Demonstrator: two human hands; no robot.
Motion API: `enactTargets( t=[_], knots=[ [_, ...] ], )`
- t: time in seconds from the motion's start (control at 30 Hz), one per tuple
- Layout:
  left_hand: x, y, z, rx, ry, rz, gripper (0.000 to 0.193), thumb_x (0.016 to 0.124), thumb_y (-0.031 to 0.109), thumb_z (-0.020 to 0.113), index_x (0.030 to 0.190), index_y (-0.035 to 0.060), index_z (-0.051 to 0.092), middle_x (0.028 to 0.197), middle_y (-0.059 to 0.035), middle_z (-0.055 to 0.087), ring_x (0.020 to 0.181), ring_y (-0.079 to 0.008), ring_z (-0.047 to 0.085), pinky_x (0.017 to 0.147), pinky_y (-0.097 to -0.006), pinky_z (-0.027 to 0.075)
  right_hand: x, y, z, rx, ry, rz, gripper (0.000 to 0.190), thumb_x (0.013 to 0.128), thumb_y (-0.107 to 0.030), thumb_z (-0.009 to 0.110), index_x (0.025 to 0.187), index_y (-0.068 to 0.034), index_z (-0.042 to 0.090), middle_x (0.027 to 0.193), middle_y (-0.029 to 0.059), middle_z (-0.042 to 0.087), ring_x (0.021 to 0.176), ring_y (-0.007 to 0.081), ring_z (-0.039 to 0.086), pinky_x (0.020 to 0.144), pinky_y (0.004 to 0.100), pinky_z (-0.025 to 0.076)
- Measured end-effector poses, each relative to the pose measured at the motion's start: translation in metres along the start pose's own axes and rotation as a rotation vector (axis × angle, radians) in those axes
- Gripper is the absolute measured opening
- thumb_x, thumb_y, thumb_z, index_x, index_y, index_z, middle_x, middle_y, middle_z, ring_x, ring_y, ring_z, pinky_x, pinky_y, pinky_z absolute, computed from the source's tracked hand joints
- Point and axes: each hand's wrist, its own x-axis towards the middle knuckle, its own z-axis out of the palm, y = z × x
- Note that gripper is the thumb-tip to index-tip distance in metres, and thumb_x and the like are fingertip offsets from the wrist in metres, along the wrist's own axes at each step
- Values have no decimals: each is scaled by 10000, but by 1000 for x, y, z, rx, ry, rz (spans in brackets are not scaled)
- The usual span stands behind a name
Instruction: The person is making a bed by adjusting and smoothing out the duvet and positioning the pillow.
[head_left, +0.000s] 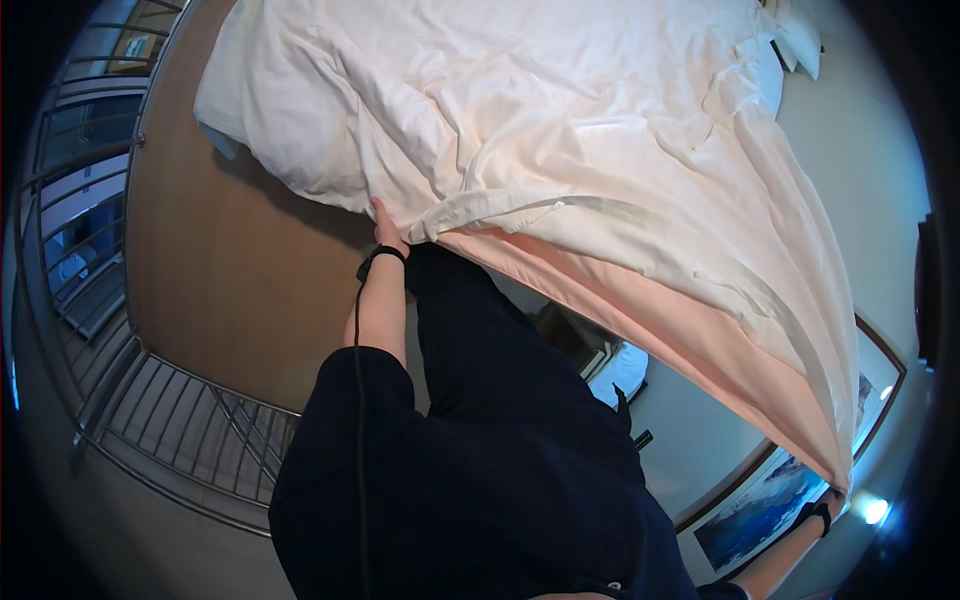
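Observation:
A large white duvet cover (525, 112) with a peach underside (645, 292) lies over a bed and stretches towards me. Its near edge gapes, and a whitish inner layer shows between the outer cloth and the peach side. My left hand (386, 225) is at the near edge of the cloth, left of the opening; the fabric hides part of its fingers. Far out at the lower right, my right hand (834, 499) grips the raised corner of the cover. Black bands with a cable sit on my wrists.
Metal railings (195, 420) border the brown floor (225, 277) on the left. A framed picture (765, 510) hangs on the wall behind my right arm. White pillows (799, 45) show at the upper right. White cloth items (622, 375) lie beneath the raised edge.

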Motion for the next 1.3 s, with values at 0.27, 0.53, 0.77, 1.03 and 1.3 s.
enactTargets(
  t=[0.27,0.53,0.77,1.03,1.3],
  knots=[
    [10,27,54,-188,-277,-51,438,934,336,597,1282,73,566,1284,-96,607,1175,-305,577,1024,-467,438,1,43,-28,767,88,182,315,805,106,443,1035,24,642,997,72,623,888,159,584,787,281,480],
    [-84,167,60,-94,-309,176,541,906,348,605,1339,40,507,1342,-126,559,1242,-330,518,1065,-484,399,-1,48,66,387,-116,-23,232,840,-4,566,1032,34,690,941,116,701,829,194,642,748,323,513],
    [27,7,-58,151,-209,-208,415,886,260,530,1228,29,568,1167,-117,657,1066,-285,633,938,-408,508,87,-19,-60,-205,-95,-206,293,841,34,508,1096,-5,647,977,83,660,898,163,602,778,262,462],
    [-6,-128,79,-193,-329,-438,738,883,656,452,1434,168,401,1472,-112,409,1342,-335,394,1120,-566,238,-24,18,-258,-74,48,-57,344,908,22,520,1250,50,500,1232,155,592,1073,214,564,960,308,426],
    [14,-85,141,-17,-232,-133,529,988,435,322,1371,96,460,1404,-117,505,1307,-304,458,1074,-467,391,-31,107,-199,184,27,153,319,892,-39,588,1191,67,550,1177,164,636,1068,219,594,945,324,446]
  ],
)
